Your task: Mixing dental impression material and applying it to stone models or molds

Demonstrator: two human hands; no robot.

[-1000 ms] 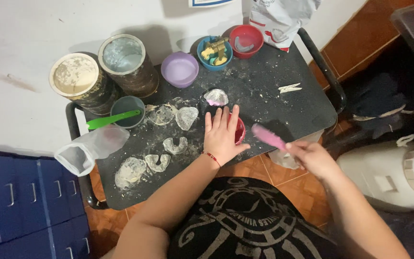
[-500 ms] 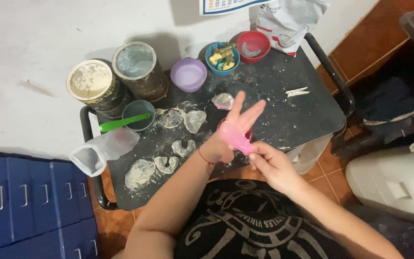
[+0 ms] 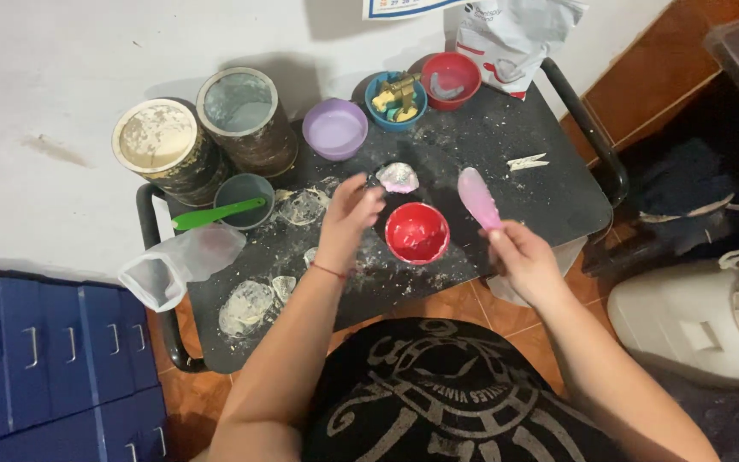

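My right hand (image 3: pixel 519 257) holds a pink spatula (image 3: pixel 478 197) upright over the black table (image 3: pixel 523 201), to the right of a red bowl (image 3: pixel 417 233). My left hand (image 3: pixel 348 218) hovers just left of that bowl with its fingertips bunched together and nothing visible in them. It hides a clear dental tray beneath it. A pale filled impression tray (image 3: pixel 397 177) lies just beyond my left fingertips.
Two dusty cans (image 3: pixel 154 137) (image 3: pixel 237 103), a purple bowl (image 3: pixel 334 128), a blue bowl (image 3: pixel 396 94), a second red bowl (image 3: pixel 450 79) and a white bag (image 3: pixel 515 34) line the back. A grey cup with a green spatula (image 3: pixel 211 214), a plastic bag (image 3: pixel 181 261) and plaster-dusted trays (image 3: pixel 245 306) lie left. A white container (image 3: pixel 694 316) stands right.
My left hand lifted off the red bowl, met the spatula, then moved left with fingers curled. My right hand carried the spatula to the left hand and back out to the right.
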